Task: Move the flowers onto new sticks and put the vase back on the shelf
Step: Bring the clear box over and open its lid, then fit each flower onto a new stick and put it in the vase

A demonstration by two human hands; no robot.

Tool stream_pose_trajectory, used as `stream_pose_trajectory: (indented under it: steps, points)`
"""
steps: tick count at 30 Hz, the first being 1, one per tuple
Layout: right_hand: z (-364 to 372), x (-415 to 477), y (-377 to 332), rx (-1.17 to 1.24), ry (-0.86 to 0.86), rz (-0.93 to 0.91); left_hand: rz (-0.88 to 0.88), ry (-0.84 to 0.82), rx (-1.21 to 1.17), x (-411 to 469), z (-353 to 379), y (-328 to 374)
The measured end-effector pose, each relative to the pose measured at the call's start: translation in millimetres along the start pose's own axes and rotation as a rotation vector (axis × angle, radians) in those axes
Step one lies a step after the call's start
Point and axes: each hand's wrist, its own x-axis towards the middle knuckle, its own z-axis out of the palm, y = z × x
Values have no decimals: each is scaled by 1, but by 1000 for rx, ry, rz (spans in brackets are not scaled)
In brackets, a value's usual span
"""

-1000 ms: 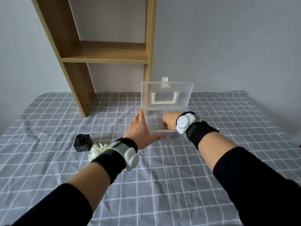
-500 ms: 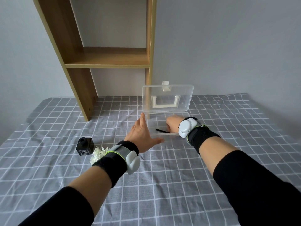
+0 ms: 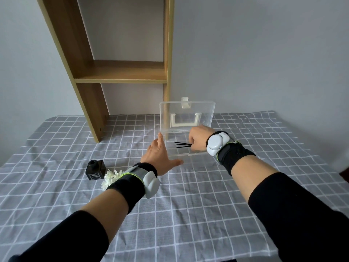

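A clear plastic box [image 3: 187, 114] stands in the middle of the table with its lid upright. My right hand [image 3: 198, 138] is over the box's tray, closed on thin black sticks [image 3: 182, 144] that poke out to the left. My left hand [image 3: 159, 157] lies flat with fingers apart against the box's left front corner. A small black square vase [image 3: 96, 170] sits on the cloth to the left. White flowers [image 3: 110, 178] lie beside it, partly hidden behind my left wrist.
A wooden shelf unit [image 3: 120, 72] stands at the back left, its board bare. A grey checked cloth [image 3: 188, 214] covers the table. A grey wall rises behind.
My right hand has lifted out of the box tray with black sticks in its grip. My left hand has stayed by the box. The view has tilted slightly upward.
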Motion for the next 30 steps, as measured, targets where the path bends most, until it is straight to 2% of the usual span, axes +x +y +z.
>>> stream_pose_trajectory:
  steps: [4, 14, 18, 24, 30]
  points:
    - [-10, -19, 0, 15, 91, 35, 26, 17, 30, -15, -1, 1]
    - [-19, -81, -20, 25, 317, -33, 46, 70, 48, -56, -8, -12]
    - [6, -105, -32, 8, 262, -63, 71, 126, 99, -81, -6, -22]
    - [55, -112, -37, -101, 131, 31, 114, 220, 102, -109, -2, -39]
    - [76, -113, -41, -158, 134, 117, 53, 363, 95, -123, -9, -66]
